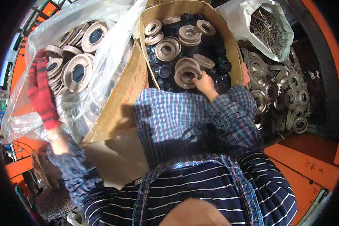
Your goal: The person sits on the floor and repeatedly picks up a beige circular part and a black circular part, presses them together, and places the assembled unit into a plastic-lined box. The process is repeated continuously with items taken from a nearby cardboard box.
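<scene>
My right hand (205, 84), bare, has thumb and fingers closed on the near rim of a beige plastic ring (187, 67). That ring lies over another in the middle cardboard box (143, 52), among black round plastic parts (164, 71). At the far left my left hand (37, 81) wears a red and black striped glove. It reaches into a box lined with clear plastic, beside a beige flanged ring (53, 51). Its fingertips are blurred and partly hidden, so their grip cannot be made out. Stacked beige rings with dark centres (77, 73) lie close by.
Clear plastic sheeting (118, 26) hangs over the left box and its cardboard wall (120, 90). A white sack of thin brownish strips (267, 30) stands at the back right, above a heap of beige-grey rings (292, 96). Orange metal framing (290, 162) runs along the right.
</scene>
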Tool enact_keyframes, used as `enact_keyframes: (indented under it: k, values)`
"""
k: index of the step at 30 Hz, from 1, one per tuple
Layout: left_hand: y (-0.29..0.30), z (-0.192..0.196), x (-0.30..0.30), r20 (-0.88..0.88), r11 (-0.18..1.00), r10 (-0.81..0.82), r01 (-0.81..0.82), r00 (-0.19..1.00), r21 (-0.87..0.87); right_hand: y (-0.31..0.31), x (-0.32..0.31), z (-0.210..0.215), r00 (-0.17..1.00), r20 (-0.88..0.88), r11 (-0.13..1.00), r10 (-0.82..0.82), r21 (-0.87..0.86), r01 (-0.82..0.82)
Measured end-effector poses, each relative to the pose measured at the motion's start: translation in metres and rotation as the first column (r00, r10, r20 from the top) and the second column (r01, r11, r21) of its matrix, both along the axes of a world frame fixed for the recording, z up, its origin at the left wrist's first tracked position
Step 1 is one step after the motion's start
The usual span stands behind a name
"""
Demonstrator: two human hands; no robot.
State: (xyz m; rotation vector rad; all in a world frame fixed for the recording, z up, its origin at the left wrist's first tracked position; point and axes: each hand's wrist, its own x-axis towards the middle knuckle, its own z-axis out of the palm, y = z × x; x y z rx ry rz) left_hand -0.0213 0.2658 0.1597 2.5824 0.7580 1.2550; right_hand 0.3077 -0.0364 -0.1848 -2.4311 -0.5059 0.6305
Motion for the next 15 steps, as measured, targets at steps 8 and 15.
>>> enact_keyframes:
  k: [8, 15]
  values:
    - [-0.241, -0.193, 0.088, -0.58, 0.79, -0.534, 0.608, 0.615, -0.083, -0.055, -0.017, 0.044, 0.963, -0.148, 0.803, -0.226, 0.531, 0.271]
    - [-0.282, -0.243, 0.078, -0.714, 0.7, -0.682, 0.423, 0.158, -0.575, -0.1, -0.051, 0.06, 0.921, -0.381, 0.824, -0.085, 0.493, 0.28]
